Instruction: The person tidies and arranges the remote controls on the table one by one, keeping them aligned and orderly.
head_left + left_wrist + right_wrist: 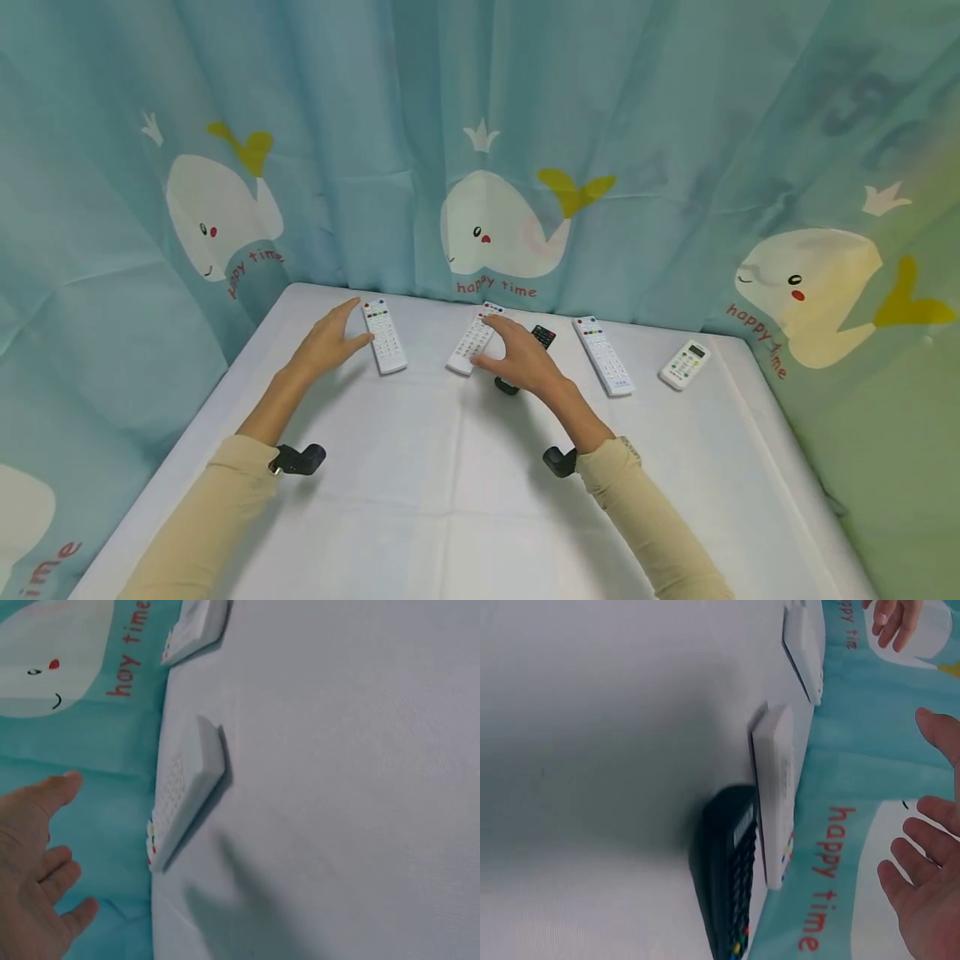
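1. Whale-print curtain (375,167) is hanging behind the black remote (731,870).
2. Fingers half-spread, my right hand (519,357) is hovering near it, my left hand (324,343) leftward.
3. White remotes (604,358) are flanking the black one, tabletop (450,533) extending toward me.

Head view: right hand (522,358) hides the middle of the black remote (543,336); button labels (386,339) too small to read; both sleeves (206,521) cut off at bottom. Left wrist: left hand (28,885) cut by left edge, upper white remote (199,631) by top. Right wrist: right hand cut by right edge, black remote by bottom.
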A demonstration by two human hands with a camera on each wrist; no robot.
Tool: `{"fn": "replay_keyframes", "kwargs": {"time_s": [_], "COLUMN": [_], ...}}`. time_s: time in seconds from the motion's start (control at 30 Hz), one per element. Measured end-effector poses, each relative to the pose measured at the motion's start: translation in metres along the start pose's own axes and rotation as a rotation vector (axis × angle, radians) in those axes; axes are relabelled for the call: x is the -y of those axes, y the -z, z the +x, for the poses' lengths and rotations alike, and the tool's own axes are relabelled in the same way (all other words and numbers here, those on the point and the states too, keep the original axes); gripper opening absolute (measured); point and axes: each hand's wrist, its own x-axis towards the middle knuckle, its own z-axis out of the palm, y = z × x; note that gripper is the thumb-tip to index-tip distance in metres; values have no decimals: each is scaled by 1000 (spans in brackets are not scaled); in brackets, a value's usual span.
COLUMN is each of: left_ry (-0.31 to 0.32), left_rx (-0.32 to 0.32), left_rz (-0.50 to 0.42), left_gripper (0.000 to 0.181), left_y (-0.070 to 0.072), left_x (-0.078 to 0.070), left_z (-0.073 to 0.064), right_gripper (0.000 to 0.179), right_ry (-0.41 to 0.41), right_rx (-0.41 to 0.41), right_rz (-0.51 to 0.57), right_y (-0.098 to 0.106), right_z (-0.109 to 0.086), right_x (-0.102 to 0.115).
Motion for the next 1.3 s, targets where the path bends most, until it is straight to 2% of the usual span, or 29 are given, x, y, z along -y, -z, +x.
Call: {"fn": "replay_keyframes", "kwargs": {"time_s": [0.2,0.43,0.6,0.93,1.1,1.3], "left_ry": [6,-6,16,99,117,127], "left_rx": [12,25,33,39,48,61], "left_rz": [-4,5,-10,-59,-79,-83], "left_gripper": [73,73,73,70,69,64], "left_y": [0,-2,-3,-7,-9,-12], "left_x": [8,12,16,36,40,43], "left_z": [0,0,3,14,21,30], "right_gripper": [70,67,67,67,68,68], "right_ry": [19,38,43,5,-15,-1], "right_rx": [40,46,66,105,136,156], "right_rz": [33,101,108,132,164,177], "right_y": [-15,-30,-41,-62,-73,-85], "right_z": [9,21,30,43,46,49], "right_x": [9,14,19,25,26,31]}}
